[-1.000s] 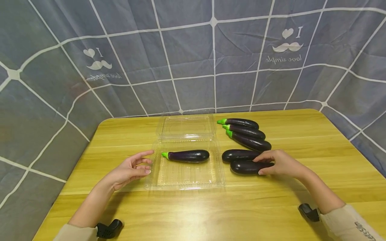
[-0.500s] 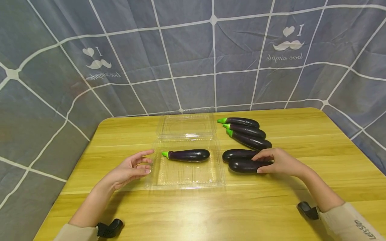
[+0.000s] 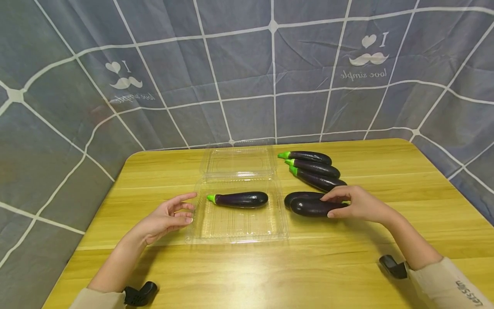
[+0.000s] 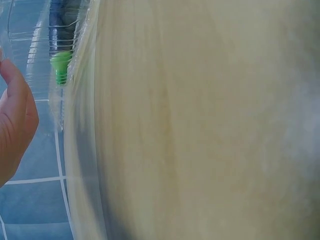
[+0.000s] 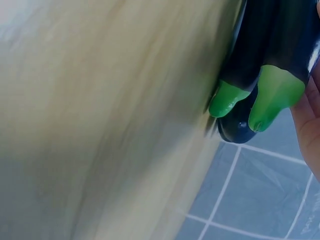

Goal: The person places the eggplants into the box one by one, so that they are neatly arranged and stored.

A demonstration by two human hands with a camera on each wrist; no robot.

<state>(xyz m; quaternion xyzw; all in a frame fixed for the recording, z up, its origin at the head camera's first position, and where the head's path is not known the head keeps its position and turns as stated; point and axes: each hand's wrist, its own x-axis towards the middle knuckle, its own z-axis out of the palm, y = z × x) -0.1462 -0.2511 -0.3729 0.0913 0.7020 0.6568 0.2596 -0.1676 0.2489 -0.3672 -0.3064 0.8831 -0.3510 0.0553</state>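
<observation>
Right hand [image 3: 356,205] has lifted the eggplant [image 3: 314,207], gripped lengthwise, tray [image 3: 239,225] to its left; left hand [image 3: 166,219] relaxed.

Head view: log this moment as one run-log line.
right hand: grips eggplant | left hand: open beside clear tray | tray: one eggplant inside

A makeshift recording corner is suggested. A wooden desk [image 3: 347,257] is enclosed by a grey checked cloth backdrop [image 3: 239,73].

Head view high over table [image 3: 247,274]; wrist views close, grazing its wood.
</observation>
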